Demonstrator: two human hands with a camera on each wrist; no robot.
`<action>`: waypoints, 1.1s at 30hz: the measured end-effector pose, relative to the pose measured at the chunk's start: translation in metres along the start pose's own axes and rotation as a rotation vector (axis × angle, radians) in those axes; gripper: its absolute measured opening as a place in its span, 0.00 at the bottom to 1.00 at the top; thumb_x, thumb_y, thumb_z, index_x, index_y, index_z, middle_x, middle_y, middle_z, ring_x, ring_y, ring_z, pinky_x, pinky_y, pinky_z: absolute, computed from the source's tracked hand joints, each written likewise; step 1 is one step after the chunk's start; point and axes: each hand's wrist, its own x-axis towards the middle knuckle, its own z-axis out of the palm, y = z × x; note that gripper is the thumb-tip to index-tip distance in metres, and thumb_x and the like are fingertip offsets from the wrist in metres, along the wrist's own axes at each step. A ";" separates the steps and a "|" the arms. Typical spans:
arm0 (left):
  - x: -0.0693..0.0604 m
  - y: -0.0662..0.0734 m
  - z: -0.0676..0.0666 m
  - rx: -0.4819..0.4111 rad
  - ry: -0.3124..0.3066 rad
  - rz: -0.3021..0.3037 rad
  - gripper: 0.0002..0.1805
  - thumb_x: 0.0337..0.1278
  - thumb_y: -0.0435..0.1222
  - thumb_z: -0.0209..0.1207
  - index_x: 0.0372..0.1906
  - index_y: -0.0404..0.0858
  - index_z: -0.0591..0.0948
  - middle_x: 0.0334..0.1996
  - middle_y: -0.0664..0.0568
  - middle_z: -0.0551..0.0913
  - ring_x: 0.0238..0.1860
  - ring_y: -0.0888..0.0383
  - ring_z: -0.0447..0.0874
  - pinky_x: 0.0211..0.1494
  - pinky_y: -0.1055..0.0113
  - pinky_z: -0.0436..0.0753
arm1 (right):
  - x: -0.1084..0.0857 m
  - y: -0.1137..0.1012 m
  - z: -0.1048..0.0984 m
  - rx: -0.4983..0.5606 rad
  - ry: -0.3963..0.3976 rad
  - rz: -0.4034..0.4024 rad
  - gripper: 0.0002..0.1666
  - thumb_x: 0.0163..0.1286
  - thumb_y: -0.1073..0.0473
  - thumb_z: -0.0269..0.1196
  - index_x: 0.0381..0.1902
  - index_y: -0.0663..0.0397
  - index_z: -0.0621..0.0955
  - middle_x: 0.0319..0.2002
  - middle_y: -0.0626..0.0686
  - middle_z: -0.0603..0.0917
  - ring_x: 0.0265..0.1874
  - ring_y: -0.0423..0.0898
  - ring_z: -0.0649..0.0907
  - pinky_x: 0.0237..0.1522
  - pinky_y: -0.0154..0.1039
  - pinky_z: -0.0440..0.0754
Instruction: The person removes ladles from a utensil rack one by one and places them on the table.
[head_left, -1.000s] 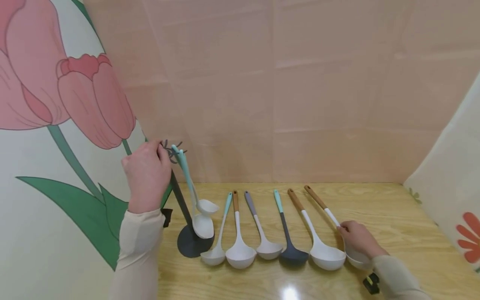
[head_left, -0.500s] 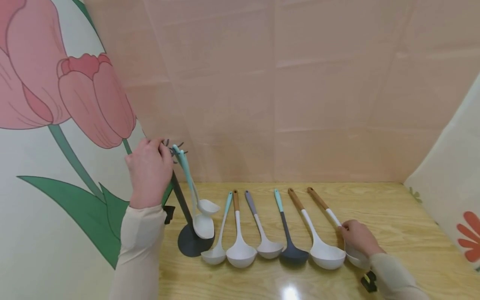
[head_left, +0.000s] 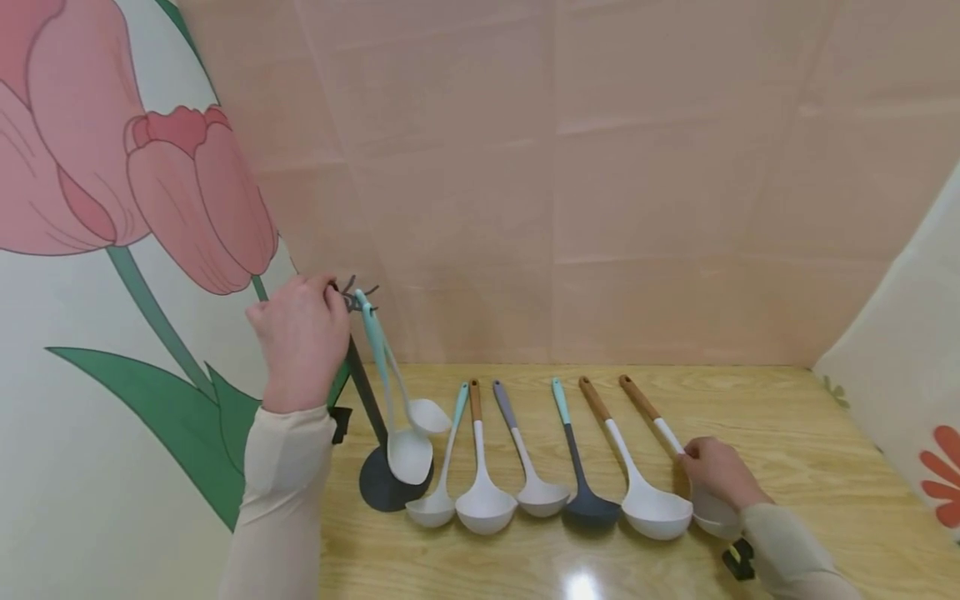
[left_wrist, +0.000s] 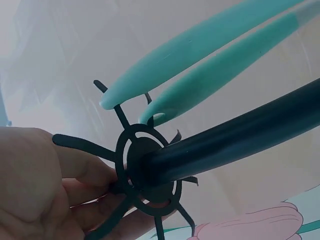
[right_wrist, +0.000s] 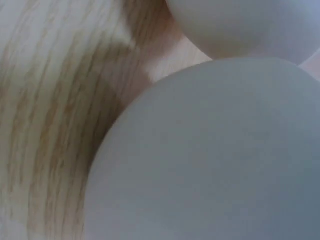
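Note:
At the left, my left hand grips the top of a black utensil stand. In the left wrist view, the fingers lie at the hooked ring atop its pole; some fingertips are hidden behind it. A ladle and a second white-bowled utensil, both turquoise-handled, hang from hooks. My right hand pinches the white shaft of the rightmost ladle, which has a brown handle and lies on the table. Its white bowl fills the right wrist view.
Several ladles lie side by side on the wooden table: a turquoise-handled white one, a brown-handled one, a purple-handled one, a dark one and another brown-handled one. A pink sheet hangs behind.
The stand's hooks have turned slightly, and the hanging utensils have swung right and spread apart. My left hand stays at its top. The rightmost ladle's handle has shifted a little right.

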 end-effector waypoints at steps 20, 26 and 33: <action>-0.002 0.002 0.007 -0.015 -0.054 -0.016 0.19 0.74 0.34 0.41 0.51 0.34 0.83 0.44 0.38 0.85 0.43 0.37 0.82 0.49 0.36 0.69 | -0.011 -0.060 0.009 -0.014 0.282 -0.181 0.21 0.67 0.63 0.58 0.54 0.71 0.79 0.41 0.66 0.83 0.33 0.56 0.82 0.30 0.50 0.78; -0.002 0.002 0.007 -0.039 -0.041 -0.024 0.19 0.73 0.33 0.41 0.49 0.34 0.83 0.41 0.38 0.87 0.41 0.35 0.82 0.46 0.38 0.69 | -0.009 -0.116 0.026 0.036 0.339 -0.315 0.16 0.66 0.65 0.61 0.50 0.64 0.82 0.39 0.58 0.85 0.24 0.45 0.77 0.26 0.41 0.74; -0.002 0.002 0.005 -0.047 -0.041 -0.026 0.20 0.73 0.33 0.41 0.50 0.34 0.84 0.42 0.37 0.87 0.43 0.35 0.82 0.47 0.38 0.69 | -0.004 -0.181 0.055 0.168 0.281 -0.381 0.14 0.66 0.66 0.63 0.49 0.59 0.83 0.35 0.52 0.85 0.20 0.36 0.72 0.25 0.35 0.73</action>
